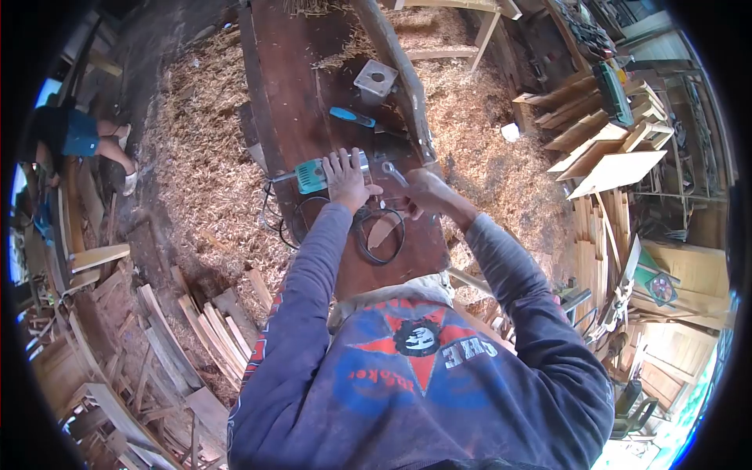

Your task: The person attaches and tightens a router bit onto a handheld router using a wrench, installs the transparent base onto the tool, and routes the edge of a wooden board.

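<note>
My left hand (pixel 347 178) lies over a teal trim router (pixel 312 177), holding it down on its side on the brown workbench (pixel 301 86). Its metal end points right, partly hidden by my fingers. In my closed right hand (pixel 427 192) is a wrench (pixel 393 172), its ring end showing just right of the router. A black power cord (pixel 403 235) loops on the bench below my hands, around a thin piece of wood (pixel 384 229). Farther up the bench are a blue-handled tool (pixel 352 117) and a pale square base (pixel 376 80) with a round hole.
A long rough pole (pixel 403 74) runs along the bench's right side. Wood shavings (pixel 204 157) cover the floor on both sides. Boards (pixel 207 329) lie at lower left, and cut panels (pixel 611 157) stand at right. Another person (pixel 86 133) is at far left.
</note>
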`<state>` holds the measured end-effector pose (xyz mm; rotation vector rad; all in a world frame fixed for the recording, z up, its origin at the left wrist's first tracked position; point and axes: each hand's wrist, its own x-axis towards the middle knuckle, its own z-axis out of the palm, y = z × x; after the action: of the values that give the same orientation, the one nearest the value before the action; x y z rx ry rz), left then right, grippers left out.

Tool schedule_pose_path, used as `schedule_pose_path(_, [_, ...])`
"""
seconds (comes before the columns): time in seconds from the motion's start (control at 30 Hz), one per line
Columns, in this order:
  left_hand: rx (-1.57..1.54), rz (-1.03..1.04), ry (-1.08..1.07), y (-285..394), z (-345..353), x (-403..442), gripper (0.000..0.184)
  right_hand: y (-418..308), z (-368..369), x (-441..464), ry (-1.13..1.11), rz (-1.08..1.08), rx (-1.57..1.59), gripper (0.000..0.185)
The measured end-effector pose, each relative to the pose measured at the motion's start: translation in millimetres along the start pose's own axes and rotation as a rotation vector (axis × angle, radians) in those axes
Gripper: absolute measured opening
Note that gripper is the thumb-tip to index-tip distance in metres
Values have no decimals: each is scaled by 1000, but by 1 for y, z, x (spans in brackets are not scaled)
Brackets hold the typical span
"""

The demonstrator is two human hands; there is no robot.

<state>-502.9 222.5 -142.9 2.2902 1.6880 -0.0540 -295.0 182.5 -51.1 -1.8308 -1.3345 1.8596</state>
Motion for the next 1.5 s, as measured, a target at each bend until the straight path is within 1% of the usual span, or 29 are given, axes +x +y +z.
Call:
schedule_pose_path(0.03, [-26, 12, 26, -1, -3, -2, 125, 13, -9, 28, -15, 44, 109, 21])
schedule_pose_path(0.07, [-31, 2, 19, -3, -2, -2, 125, 11, -9, 35, -28, 73, 160, 20])
schedule_pose_path(0.1, [-71, 17, 74, -4, 1, -2, 124, 8, -8, 42, -40, 102, 211, 20])
schedule_pose_path(0.17, [-122, 46, 199, -7, 13, -2, 122, -38, 1, 14, 445, -317, 154, 27])
schedule_pose_path(0.2, [-125, 43, 190, -8, 15, -4, 122, -48, 2, 3, 441, -309, 154, 27])
schedule_pose_path(0.27, [-143, 37, 156, -7, 9, -1, 122, -60, -5, -13, 425, -278, 253, 35])
schedule_pose_path(0.3, [-125, 34, 127, -7, 10, 0, 121, -52, -13, -12, 307, -263, 397, 44])
schedule_pose_path(0.33, [-123, 49, 127, -6, 8, 0, 121, -48, -15, -15, 320, -265, 404, 44])
schedule_pose_path(0.4, [-117, 20, 139, -4, 5, -1, 118, -38, -13, -26, 32, -301, 1016, 40])
schedule_pose_path(0.43, [-125, 12, 78, -4, 0, -1, 117, -32, -13, -35, -73, -333, 1038, 41])
schedule_pose_path(0.47, [-125, 26, 66, -4, 3, 0, 117, -27, -6, -40, -58, -329, 1049, 41])
schedule_pose_path(0.53, [-95, 37, 112, -5, 7, 1, 117, -14, 8, -48, 103, -304, 364, 45])
schedule_pose_path(0.57, [-91, 36, 96, -6, 8, 1, 116, 5, 15, -43, 240, -338, 63, 41])
schedule_pose_path(0.6, [-94, 43, 92, -6, 10, 1, 116, 18, 18, -38, 246, -332, 64, 41])
schedule_pose_path(0.67, [-93, 33, 88, -6, 11, 1, 117, 34, 19, -30, 238, -81, -596, 29])
schedule_pose_path(0.7, [-94, 33, 93, -6, 10, 1, 117, 28, 19, -31, 186, -127, -723, 27])
schedule_pose_path(0.73, [-113, 28, 70, -5, 8, 0, 118, 28, 19, -31, 186, -133, -727, 27])
schedule_pose_path(0.8, [-125, 20, 57, -6, 6, 1, 118, 29, 20, -27, 72, -73, -1034, 22])
schedule_pose_path(0.9, [-115, 20, 111, -5, 7, -1, 116, -19, 6, -25, 11, -93, -1022, 20])
schedule_pose_path(1.0, [-107, 25, 122, -4, 6, -2, 116, -7, -18, 29, 8, -150, -986, 20])
schedule_pose_path(1.03, [-101, 35, 125, -3, 4, -1, 116, -31, -15, 24, 19, -150, -980, 20])
schedule_pose_path(1.1, [-141, 22, 98, -4, -1, -2, 115, -81, -13, 20, -162, 205, -759, 21])
schedule_pose_path(1.2, [-169, 44, 172, -7, 10, 0, 116, -100, -6, 29, -208, 164, -806, 20])
schedule_pose_path(1.23, [-183, 43, 162, -6, 11, 0, 114, -107, -5, 30, -210, 163, -808, 20])
schedule_pose_path(1.3, [-189, 45, 176, -7, 13, -1, 113, -119, -2, 31, -127, 224, -760, 19])
schedule_pose_path(1.33, [-194, 50, 189, -7, 14, -1, 113, -121, 1, 36, -129, 228, -762, 19])
schedule_pose_path(1.4, [-203, 52, 179, -7, 15, -2, 112, -126, 4, 44, -257, 216, -1008, 17])
schedule_pose_path(1.43, [-203, 53, 172, -8, 13, -1, 112, -128, 7, 48, -256, 219, -1011, 17])
schedule_pose_path(1.5, [-211, 62, 184, -10, 13, -1, 111, -130, 13, 57, -377, 158, -1303, 13])
